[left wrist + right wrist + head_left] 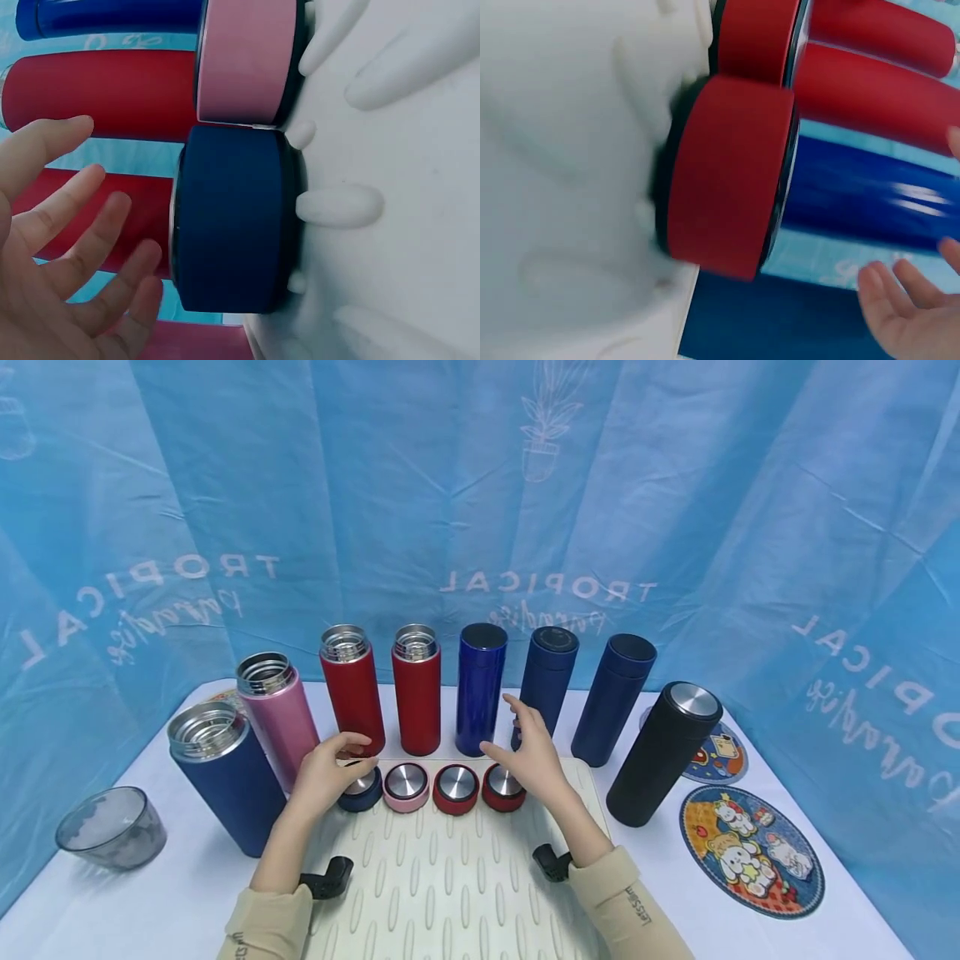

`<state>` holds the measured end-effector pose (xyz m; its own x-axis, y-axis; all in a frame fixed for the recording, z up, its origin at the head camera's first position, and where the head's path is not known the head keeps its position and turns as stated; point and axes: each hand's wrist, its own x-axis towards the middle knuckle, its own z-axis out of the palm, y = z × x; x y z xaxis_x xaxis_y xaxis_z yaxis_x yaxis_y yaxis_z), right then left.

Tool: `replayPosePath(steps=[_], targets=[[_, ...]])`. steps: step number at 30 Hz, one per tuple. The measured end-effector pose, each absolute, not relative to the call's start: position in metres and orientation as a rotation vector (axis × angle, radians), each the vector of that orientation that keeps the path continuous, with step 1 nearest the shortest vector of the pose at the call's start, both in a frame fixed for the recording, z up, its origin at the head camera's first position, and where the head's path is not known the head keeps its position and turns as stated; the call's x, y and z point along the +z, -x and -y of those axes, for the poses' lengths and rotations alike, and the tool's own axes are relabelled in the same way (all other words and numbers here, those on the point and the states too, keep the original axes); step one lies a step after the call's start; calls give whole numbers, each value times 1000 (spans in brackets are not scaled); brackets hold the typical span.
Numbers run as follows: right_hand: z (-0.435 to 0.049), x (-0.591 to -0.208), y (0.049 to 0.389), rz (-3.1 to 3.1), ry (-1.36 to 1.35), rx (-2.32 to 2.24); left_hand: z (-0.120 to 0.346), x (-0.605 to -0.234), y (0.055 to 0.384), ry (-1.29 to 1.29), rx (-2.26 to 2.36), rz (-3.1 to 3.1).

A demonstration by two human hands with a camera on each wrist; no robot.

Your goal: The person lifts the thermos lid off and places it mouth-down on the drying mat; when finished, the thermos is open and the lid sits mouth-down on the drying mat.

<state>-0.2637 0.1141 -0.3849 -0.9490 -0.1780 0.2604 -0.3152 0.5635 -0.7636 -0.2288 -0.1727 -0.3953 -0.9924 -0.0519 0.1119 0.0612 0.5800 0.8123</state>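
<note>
Over the dark blue lid [360, 795] hovers my left hand [324, 775], fingers spread and loosely bent; in the left wrist view a gap shows between most fingertips and the lid [232, 217]. A pink lid [406, 804] and a red lid [455, 807] sit beside it in a row. At the row's right end is another red lid [501, 802], with my right hand [536, 758] above and beside it, fingers spread and holding nothing. Behind the lids stand two lidless red bottles [356, 702] and a capped shiny blue bottle [480, 693].
A lidless pink bottle [285, 718] and a lidless dark blue bottle [232, 785] stand left, near a grey glass bowl [112, 828]. Two capped navy bottles [606, 710] and a black bottle [660, 760] stand right, by round cartoon mats [750, 852]. A cream textured mat [450, 893] lies under the lids.
</note>
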Motion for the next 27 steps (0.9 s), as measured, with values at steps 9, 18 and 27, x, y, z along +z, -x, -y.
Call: replayPosePath(steps=[9,18,27], targets=[[-96,-383,282,2503,-346,1650,174,-395,229,-51,-1376,2721],[-78,-385,310,2468,-231,1795,174,-396,229,-70,-1380,2735],[-66,-396,326,2420,-119,1825,175,-396,230,-52,-1392,2729]])
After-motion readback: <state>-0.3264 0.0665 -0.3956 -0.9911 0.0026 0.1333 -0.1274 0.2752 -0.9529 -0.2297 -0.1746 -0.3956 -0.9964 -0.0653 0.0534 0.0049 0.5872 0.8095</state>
